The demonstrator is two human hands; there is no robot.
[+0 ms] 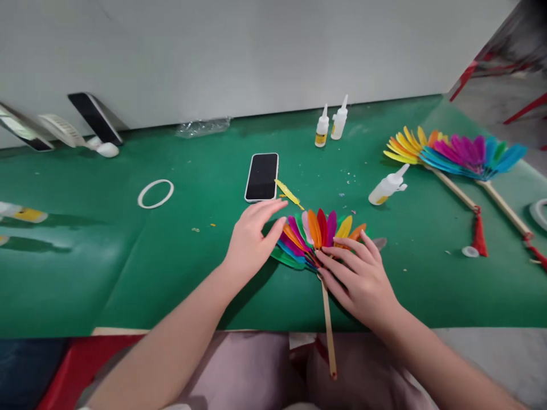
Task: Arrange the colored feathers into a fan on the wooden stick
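A fan of many-coloured feathers (315,230) lies near the table's front edge, its wooden stick handle (328,327) jutting past the edge toward me. My right hand (359,273) rests on the fan's right side, fingers spread over the feathers near where they meet the stick. At the upper left of the fan is my left hand (255,233), fingers stretched out and thumb beside the outer feathers; I see nothing held in it. Just beyond its fingertips lies a loose yellow feather (289,193), its tip by a phone (262,176).
Two glue bottles (322,128) stand at the back, and another glue bottle (388,187) leans right of the fan. Two feather fans (474,156) with red tassels lie at right. A white ring (155,194), a small fan (64,130) and a propped phone (94,118) are left.
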